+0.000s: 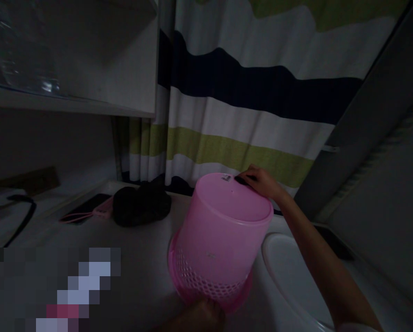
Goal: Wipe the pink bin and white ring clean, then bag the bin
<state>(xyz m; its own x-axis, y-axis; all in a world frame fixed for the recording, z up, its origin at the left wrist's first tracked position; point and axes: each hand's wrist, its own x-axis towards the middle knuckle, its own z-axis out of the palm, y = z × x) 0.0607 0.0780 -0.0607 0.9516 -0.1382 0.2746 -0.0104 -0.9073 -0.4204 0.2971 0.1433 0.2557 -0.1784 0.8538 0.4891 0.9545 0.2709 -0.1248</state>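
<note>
A pink plastic wastebasket [223,240] stands tilted and upside down, its closed base facing up and its perforated band and rim low. My left hand [206,314] is closed at the near rim, fingers curled and partly hidden at the lower edge of the view. At the far edge of the base is my right hand [260,182], bent over with fingers closed on a small dark piece [245,179], perhaps cloth; I cannot make out its kind. A small white label [226,177] sits on the base beside it.
Left on the white tabletop [140,258] lie a black bundle [140,205], a dark phone-like slab [88,206] and a pink strap [102,210]. A white oval rim [275,267] is at right. A striped curtain [248,106] hangs behind; a shelf [88,103] juts out upper left.
</note>
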